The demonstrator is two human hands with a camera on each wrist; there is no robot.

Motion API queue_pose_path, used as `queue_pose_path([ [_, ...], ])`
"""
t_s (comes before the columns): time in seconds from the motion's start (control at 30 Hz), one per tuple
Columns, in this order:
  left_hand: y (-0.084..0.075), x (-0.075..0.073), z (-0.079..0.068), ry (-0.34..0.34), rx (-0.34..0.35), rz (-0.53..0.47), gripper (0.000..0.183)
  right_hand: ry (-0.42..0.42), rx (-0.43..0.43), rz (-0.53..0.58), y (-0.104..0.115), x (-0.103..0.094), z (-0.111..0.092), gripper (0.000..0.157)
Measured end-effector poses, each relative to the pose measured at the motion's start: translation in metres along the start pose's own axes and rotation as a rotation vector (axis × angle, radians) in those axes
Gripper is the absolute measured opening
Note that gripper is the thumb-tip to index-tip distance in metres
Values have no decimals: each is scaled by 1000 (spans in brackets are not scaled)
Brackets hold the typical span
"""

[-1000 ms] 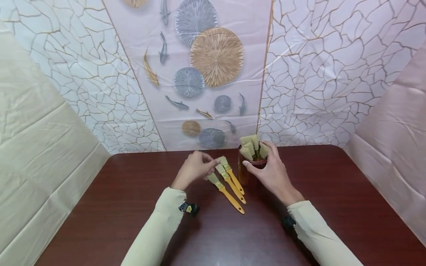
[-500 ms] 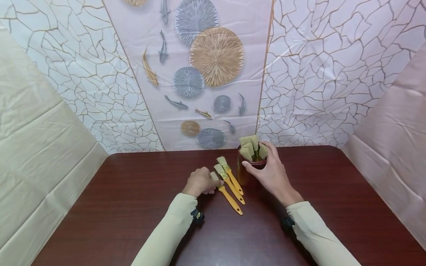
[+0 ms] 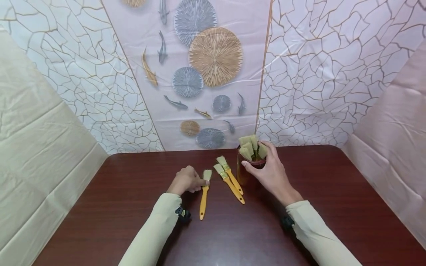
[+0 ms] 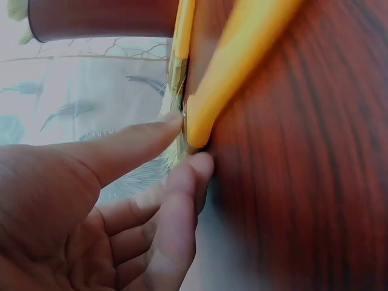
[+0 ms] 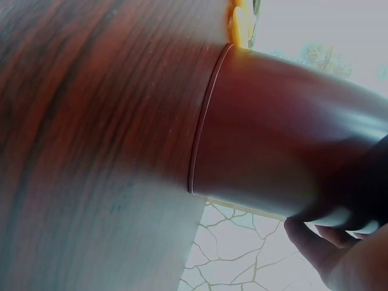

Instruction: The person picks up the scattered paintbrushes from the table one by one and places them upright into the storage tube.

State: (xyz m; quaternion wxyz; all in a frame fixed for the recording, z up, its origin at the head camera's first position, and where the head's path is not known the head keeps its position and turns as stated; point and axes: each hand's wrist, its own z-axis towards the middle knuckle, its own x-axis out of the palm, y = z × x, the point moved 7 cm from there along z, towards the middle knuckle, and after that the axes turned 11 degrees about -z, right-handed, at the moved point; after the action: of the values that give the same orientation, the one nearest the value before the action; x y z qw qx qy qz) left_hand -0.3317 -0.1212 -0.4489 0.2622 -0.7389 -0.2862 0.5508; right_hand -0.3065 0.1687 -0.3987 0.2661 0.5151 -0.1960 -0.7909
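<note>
My left hand [image 3: 188, 180] pinches a flat paintbrush [image 3: 203, 201] between thumb and fingers near its metal band. Its bristles point away from me and its yellow handle towards me. The left wrist view shows thumb and fingertips at the brush [image 4: 242, 60], low over the table. Two more paintbrushes [image 3: 234, 190] lie side by side to the right, with yellow handles and pale bristles. My right hand [image 3: 274, 173] grips the upper part of a dark red cylindrical cup [image 3: 244, 173], which stands upright on the table. Several brushes [image 3: 247, 142] stand in it, bristles up; their handles are mostly hidden.
The dark reddish wood-grain table [image 3: 133, 207] reaches back to a patterned cloth backdrop [image 3: 213, 111]. Pale fabric [image 3: 43, 147] hangs along the left side, and more fabric [image 3: 392, 129] along the right.
My left hand moved from the far bristle ends down to the leftmost brush, took hold of it, shifted it left and turned it. The right hand and cup stayed in place.
</note>
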Motion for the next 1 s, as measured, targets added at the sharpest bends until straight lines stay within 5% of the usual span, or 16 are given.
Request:
queue_pose_path([
  [0.43, -6, 10, -15, -118, 80, -24, 48, -2, -3, 0, 0, -1, 0, 93],
  [0.63, -5, 16, -15, -86, 37, -39, 44, -1, -3, 5, -1, -1, -1, 92],
  [1.0, -7, 16, -19, -79, 88, -108, 34, -6, -5, -3, 0, -2, 0, 92],
])
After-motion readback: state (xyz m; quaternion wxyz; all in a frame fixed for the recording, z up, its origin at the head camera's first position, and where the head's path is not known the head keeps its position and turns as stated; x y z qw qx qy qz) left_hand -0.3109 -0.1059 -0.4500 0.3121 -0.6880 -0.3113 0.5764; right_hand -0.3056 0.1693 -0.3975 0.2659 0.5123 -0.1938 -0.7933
